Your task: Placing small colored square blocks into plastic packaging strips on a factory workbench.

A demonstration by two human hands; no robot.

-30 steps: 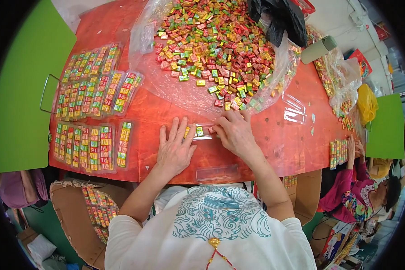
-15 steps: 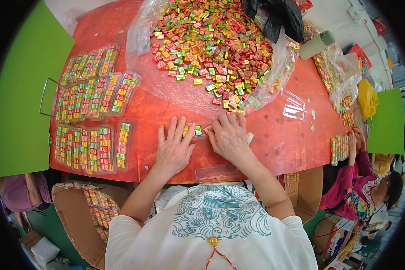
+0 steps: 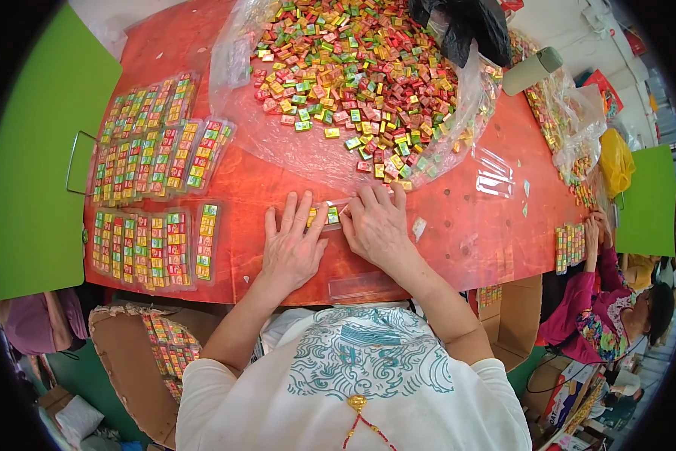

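Red plastic covers the surface point(image 3: 293, 188), and the head view shows two hands laid flat on it, side by side near its front edge. The left hand point(image 3: 293, 244) has its fingers spread and pressed down, grip released, fingertips resting on a short row of small wrapped candies, the row point(image 3: 330, 216) showing between the two hands inside a clear sleeve. The right hand point(image 3: 375, 225) lies just beside it, fingers also flat and slack, covering the row's right end; how many candies sit in the row cannot be told, as only two or three show. Beyond the fingertips, one large heap point(image 3: 360, 75) of loose red, green and yellow candies lies on a clear sheet point(image 3: 300, 150). To the left lie filled sleeves, the packs point(image 3: 157, 143), in two groups, roughly ten strips each. One black bag point(image 3: 466, 26) rests on the far edge of the heap. At the right rim another person point(image 3: 601, 301) handles one more pack point(image 3: 569, 244).
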